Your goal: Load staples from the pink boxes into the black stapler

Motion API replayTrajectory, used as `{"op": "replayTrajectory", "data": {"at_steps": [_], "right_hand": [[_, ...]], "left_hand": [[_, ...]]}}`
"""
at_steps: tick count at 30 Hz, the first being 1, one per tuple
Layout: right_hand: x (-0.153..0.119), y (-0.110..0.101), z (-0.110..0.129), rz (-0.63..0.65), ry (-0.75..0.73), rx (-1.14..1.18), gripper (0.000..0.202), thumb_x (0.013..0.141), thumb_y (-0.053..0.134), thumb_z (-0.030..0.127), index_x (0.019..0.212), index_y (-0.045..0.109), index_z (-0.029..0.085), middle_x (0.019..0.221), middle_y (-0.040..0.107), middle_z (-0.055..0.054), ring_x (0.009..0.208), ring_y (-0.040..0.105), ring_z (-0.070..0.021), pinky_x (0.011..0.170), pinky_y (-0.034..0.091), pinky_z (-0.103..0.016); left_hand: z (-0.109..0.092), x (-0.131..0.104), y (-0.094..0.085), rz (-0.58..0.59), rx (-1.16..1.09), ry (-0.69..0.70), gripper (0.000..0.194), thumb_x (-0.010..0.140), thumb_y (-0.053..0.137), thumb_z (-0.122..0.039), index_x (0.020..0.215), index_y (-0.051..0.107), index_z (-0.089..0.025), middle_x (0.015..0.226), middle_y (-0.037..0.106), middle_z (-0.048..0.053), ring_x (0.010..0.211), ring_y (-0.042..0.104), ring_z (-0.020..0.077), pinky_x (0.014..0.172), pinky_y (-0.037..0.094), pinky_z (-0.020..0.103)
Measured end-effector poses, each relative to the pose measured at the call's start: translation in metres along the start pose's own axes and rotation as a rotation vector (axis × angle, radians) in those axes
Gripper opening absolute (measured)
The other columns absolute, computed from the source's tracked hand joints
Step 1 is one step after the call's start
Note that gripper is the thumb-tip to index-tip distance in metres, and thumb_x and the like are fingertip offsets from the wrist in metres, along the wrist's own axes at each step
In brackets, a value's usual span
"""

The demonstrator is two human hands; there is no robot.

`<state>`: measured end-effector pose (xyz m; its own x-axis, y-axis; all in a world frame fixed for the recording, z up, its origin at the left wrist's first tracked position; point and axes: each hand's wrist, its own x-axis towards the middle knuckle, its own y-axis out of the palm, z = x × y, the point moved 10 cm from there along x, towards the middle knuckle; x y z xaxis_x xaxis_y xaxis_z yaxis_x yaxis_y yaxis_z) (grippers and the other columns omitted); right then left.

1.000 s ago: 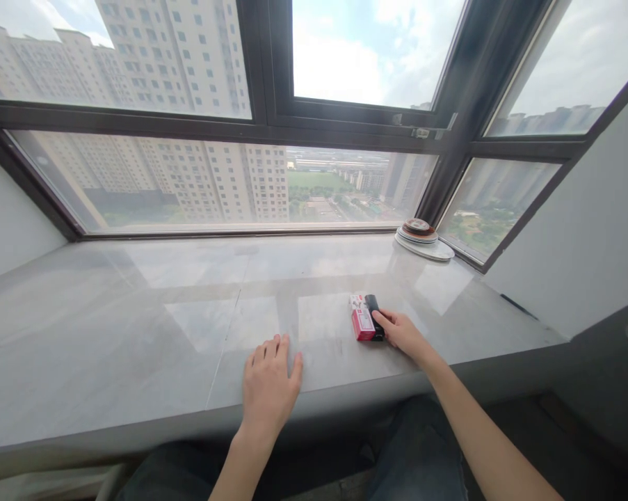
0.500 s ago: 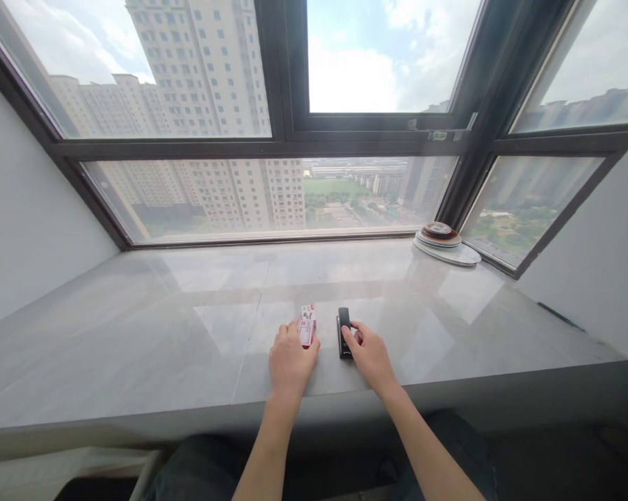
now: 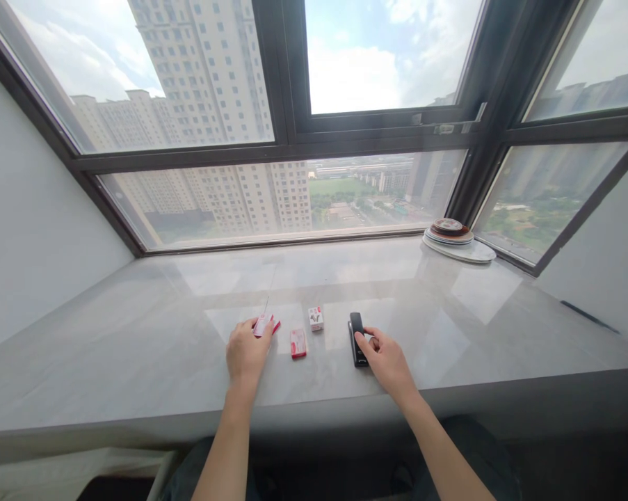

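Note:
At the left, my left hand [image 3: 248, 351] has its thumb and fingers around a small red-and-white box [image 3: 263, 325], which lies partly hidden under them. Just right of it, a second flat red-and-white box [image 3: 298, 344] rests on the sill. A little farther back stands a small white box with red and dark print [image 3: 316, 319]. The black stapler [image 3: 356, 341] lies lengthwise away from me. Gripping its right side is my right hand [image 3: 389, 358], thumb on top and fingers curled.
The pale marble windowsill [image 3: 162, 348] ends at a front edge close to my body. A stack of plates [image 3: 457, 243] sits in the back right corner by the window frame. A thin dark strip [image 3: 588, 315] lies along the right wall.
My left hand has moved left with one red-and-white box, leaving the second red-and-white box and the white box standing apart. My right hand stays on the stapler. The view has shifted slightly.

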<state>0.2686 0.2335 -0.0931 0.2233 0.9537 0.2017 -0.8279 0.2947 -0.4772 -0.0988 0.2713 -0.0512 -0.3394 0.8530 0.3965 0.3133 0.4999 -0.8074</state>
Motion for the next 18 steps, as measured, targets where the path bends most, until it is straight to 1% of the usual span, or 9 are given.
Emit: {"op": "replayTrajectory", "data": {"at_steps": [3, 6, 8, 9, 10, 12, 14, 16, 18], "right_hand": [[0.001, 0.000, -0.001, 0.002, 0.006, 0.005, 0.056, 0.090, 0.050, 0.068, 0.110, 0.072, 0.021, 0.056, 0.053, 0.003, 0.057, 0.056, -0.0185, 0.061, 0.043, -0.028], [0.001, 0.002, 0.000, 0.008, 0.018, -0.007, 0.057, 0.089, 0.050, 0.068, 0.111, 0.072, 0.021, 0.056, 0.053, 0.003, 0.058, 0.057, -0.0193, 0.060, 0.043, -0.029], [0.001, 0.003, 0.001, 0.002, 0.022, -0.049, 0.057, 0.086, 0.054, 0.069, 0.114, 0.071, 0.021, 0.056, 0.053, 0.003, 0.058, 0.058, -0.0199, 0.059, 0.042, -0.029], [0.000, 0.003, 0.002, -0.004, 0.023, -0.079, 0.058, 0.084, 0.058, 0.069, 0.117, 0.070, 0.022, 0.056, 0.054, 0.003, 0.058, 0.059, -0.0202, 0.059, 0.042, -0.029], [0.000, 0.004, 0.003, -0.010, 0.023, -0.109, 0.059, 0.082, 0.060, 0.068, 0.119, 0.069, 0.023, 0.057, 0.054, 0.004, 0.058, 0.059, -0.0203, 0.058, 0.042, -0.029], [0.000, 0.005, 0.006, -0.010, 0.022, -0.155, 0.058, 0.081, 0.062, 0.065, 0.122, 0.067, 0.025, 0.058, 0.054, 0.004, 0.058, 0.060, -0.0203, 0.058, 0.041, -0.029], [-0.002, 0.008, 0.009, 0.019, 0.016, -0.172, 0.055, 0.083, 0.060, 0.063, 0.122, 0.066, 0.025, 0.060, 0.055, 0.004, 0.059, 0.060, -0.0201, 0.058, 0.041, -0.029], [-0.004, 0.010, 0.013, 0.074, -0.003, -0.176, 0.054, 0.085, 0.059, 0.061, 0.125, 0.064, 0.026, 0.061, 0.055, 0.004, 0.060, 0.060, -0.0196, 0.060, 0.042, -0.029], [-0.006, 0.008, 0.017, 0.128, -0.034, -0.182, 0.055, 0.086, 0.059, 0.060, 0.130, 0.062, 0.026, 0.064, 0.055, 0.004, 0.062, 0.060, -0.0189, 0.062, 0.043, -0.029]], "left_hand": [[0.019, -0.021, -0.020, -0.102, 0.048, -0.011, 0.036, 0.094, 0.052, -0.055, 0.106, 0.065, -0.024, 0.108, 0.068, 0.008, 0.104, 0.061, 0.0295, 0.088, 0.047, 0.039], [0.037, -0.038, -0.028, -0.076, 0.140, -0.027, 0.031, 0.090, 0.057, -0.053, 0.102, 0.066, -0.026, 0.105, 0.067, 0.008, 0.104, 0.058, 0.0331, 0.086, 0.047, 0.044], [0.038, -0.045, -0.030, -0.058, 0.183, -0.033, 0.030, 0.089, 0.060, -0.050, 0.106, 0.068, -0.027, 0.111, 0.065, 0.010, 0.107, 0.055, 0.0352, 0.087, 0.046, 0.047], [0.033, -0.048, -0.032, -0.065, 0.189, -0.031, 0.032, 0.089, 0.060, -0.049, 0.111, 0.068, -0.027, 0.116, 0.063, 0.010, 0.109, 0.054, 0.0356, 0.088, 0.046, 0.047], [0.023, -0.051, -0.033, -0.075, 0.180, -0.013, 0.033, 0.091, 0.058, -0.047, 0.117, 0.067, -0.028, 0.121, 0.061, 0.011, 0.112, 0.053, 0.0352, 0.089, 0.045, 0.048], [-0.013, -0.058, -0.028, -0.068, 0.119, 0.083, 0.034, 0.095, 0.054, -0.043, 0.126, 0.064, -0.032, 0.127, 0.057, 0.009, 0.115, 0.051, 0.0323, 0.094, 0.044, 0.046], [-0.060, -0.068, -0.013, 0.007, 0.038, 0.235, 0.032, 0.099, 0.050, -0.041, 0.127, 0.064, -0.036, 0.128, 0.055, 0.007, 0.117, 0.050, 0.0288, 0.099, 0.042, 0.043], [-0.098, -0.076, 0.004, 0.083, -0.004, 0.335, 0.032, 0.099, 0.051, -0.040, 0.127, 0.065, -0.037, 0.128, 0.055, 0.006, 0.119, 0.049, 0.0281, 0.102, 0.039, 0.044], [-0.116, -0.077, 0.014, 0.104, -0.007, 0.353, 0.035, 0.098, 0.053, -0.039, 0.132, 0.062, -0.036, 0.128, 0.053, 0.007, 0.121, 0.048, 0.0290, 0.104, 0.038, 0.045]]}}
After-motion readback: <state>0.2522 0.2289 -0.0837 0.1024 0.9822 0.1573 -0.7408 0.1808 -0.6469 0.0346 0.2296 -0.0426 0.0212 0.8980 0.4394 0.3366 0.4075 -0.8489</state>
